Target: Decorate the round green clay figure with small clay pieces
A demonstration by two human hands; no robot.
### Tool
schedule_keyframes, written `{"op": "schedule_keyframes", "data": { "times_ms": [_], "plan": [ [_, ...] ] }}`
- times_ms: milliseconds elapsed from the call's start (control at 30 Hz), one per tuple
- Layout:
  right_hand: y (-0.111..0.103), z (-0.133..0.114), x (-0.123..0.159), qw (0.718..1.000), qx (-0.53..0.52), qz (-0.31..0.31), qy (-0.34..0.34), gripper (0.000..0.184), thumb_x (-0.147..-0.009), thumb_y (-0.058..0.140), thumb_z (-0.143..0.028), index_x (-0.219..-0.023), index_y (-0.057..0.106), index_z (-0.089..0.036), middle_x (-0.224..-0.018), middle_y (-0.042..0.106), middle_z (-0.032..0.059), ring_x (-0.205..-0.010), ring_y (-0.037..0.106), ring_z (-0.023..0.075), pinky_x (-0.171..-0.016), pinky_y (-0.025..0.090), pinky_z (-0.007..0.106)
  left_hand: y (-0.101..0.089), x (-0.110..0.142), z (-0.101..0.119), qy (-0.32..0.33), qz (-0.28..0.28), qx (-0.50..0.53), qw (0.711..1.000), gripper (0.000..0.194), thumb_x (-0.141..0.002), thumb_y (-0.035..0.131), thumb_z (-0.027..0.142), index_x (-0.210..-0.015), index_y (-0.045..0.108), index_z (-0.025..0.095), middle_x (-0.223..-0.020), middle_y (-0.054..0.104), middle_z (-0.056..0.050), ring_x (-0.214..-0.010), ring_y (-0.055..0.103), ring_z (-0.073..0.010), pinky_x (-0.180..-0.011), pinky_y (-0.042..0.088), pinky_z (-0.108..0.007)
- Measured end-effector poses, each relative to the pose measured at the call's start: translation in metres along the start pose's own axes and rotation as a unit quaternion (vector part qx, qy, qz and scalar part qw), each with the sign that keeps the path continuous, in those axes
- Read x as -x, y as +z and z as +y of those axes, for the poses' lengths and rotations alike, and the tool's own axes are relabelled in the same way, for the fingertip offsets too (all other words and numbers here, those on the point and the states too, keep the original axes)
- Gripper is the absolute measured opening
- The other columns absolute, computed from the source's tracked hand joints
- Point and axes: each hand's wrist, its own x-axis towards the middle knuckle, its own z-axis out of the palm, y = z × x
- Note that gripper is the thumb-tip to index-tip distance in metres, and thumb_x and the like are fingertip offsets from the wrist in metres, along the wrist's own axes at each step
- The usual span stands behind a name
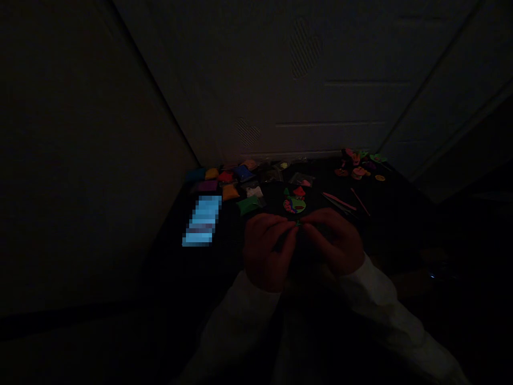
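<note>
My left hand (266,246) and my right hand (336,238) meet over the near part of the dark table, fingertips pinched together. Between them is a small piece of green modelling clay (298,223), gripped from both sides; its exact shape is too dim to make out. Just beyond the fingertips lies a round green clay figure (295,206) with pink, blue and brown parts. A red clay cone (299,191) and a small green clay cone (286,191) stand at its far edge.
Bags of coloured clay, among them a green bag (248,205), line the back left. A lit phone (202,220) lies at left. Pink modelling tools (339,201) rest at right, with finished-looking clay pieces (359,172) behind. A pale wall (256,80) rises behind the table.
</note>
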Motion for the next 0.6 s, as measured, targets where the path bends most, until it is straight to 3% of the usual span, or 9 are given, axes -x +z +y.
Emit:
{"op": "schedule_keyframes", "data": {
  "times_ms": [600],
  "plan": [
    [-0.0005, 0.0002, 0.0012, 1.0, 0.01, -0.001, -0.011, 0.01, -0.073, 0.052, -0.023, -0.08, 0.057, -0.019, -0.078, 0.06, 0.0024, -0.078, 0.054, 0.0137, -0.073, 0.043, 0.03, -0.0026, 0.0, 0.001, -0.009, -0.017, 0.003, 1.0, 0.015, -0.066, 0.06, 0.017, -0.08, 0.06, 0.019, -0.082, 0.058, -0.001, -0.087, 0.049, -0.0133, -0.079, 0.043, -0.03]
  ]
}}
